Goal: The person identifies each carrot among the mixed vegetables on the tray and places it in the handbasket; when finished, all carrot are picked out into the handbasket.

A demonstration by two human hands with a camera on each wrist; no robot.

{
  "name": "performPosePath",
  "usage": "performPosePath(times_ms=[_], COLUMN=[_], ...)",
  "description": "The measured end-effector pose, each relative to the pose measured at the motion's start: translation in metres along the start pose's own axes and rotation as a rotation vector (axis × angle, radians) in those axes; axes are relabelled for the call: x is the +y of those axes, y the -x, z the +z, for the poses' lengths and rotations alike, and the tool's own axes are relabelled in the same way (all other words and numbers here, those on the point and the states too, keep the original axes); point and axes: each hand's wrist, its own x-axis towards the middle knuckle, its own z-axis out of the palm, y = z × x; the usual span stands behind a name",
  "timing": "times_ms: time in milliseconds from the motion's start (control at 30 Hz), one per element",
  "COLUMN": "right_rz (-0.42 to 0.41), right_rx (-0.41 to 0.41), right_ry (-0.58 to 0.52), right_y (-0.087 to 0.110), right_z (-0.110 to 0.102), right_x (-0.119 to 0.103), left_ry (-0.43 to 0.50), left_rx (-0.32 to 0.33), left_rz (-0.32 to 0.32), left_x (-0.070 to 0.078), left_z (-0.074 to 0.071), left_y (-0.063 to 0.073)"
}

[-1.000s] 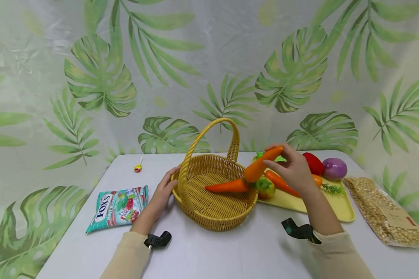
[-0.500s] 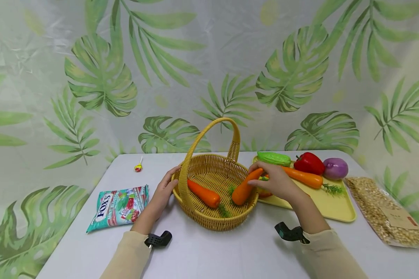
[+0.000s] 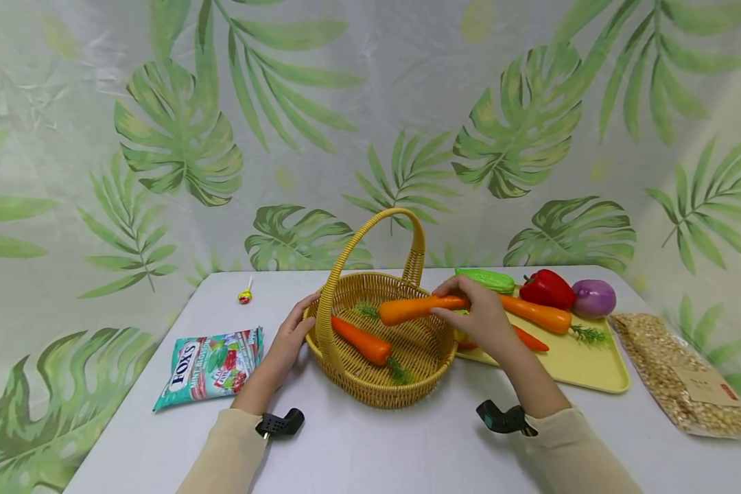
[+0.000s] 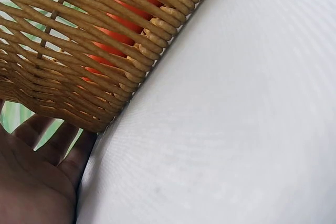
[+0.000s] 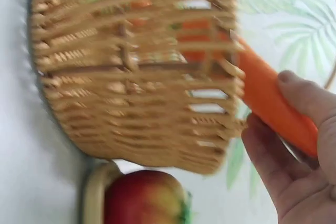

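We see the right hand (image 3: 483, 319) pinching a carrot (image 3: 410, 309) near its tip, long axis slanting leftward, leafy end within the basket (image 3: 377, 396) the left hand (image 3: 289, 337) touches.

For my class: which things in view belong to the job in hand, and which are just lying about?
In the job:
held carrot, in the right hand
basket, left hand touching it
second carrot, inside the basket
perhaps the yellow tray and its produce

Seemingly lying about:
lollipop
FOX'S sweets bag
bag of pale kernels
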Motion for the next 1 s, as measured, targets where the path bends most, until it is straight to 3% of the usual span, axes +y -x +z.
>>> performPosePath(times_ms=[133,267,500,633,833,1000], right_rz=[-0.053,-0.119,-0.157,-0.18,-0.213,-0.186], right_rx=[-0.039,-0.174,-0.439,-0.547,-0.582,-0.512], right_ry=[0.121,0.234,0.272,0.31,0.315,0.166], right_y=[0.001,0.003,0.004,0.005,0.007,0.007], right_z=[0.016,0.026,0.031,0.029,0.027,0.022], right_x=[0.001,-0.001,-0.007,-0.009,-0.01,-0.006], left_ry=[0.003,0.004,-0.003,-0.005,-0.005,-0.006], left_rx=[-0.002,-0.002,0.003,0.004,0.004,-0.001], left_rz=[0.003,0.001,-0.006,-0.012,-0.019,-0.02], left_x=[-0.001,-0.002,0.0,0.0,-0.001,-0.003], left_z=[0.0,0.0,-0.001,-0.001,-0.002,-0.001], left_y=[0.0,-0.001,-0.001,-0.001,-0.002,-0.002])
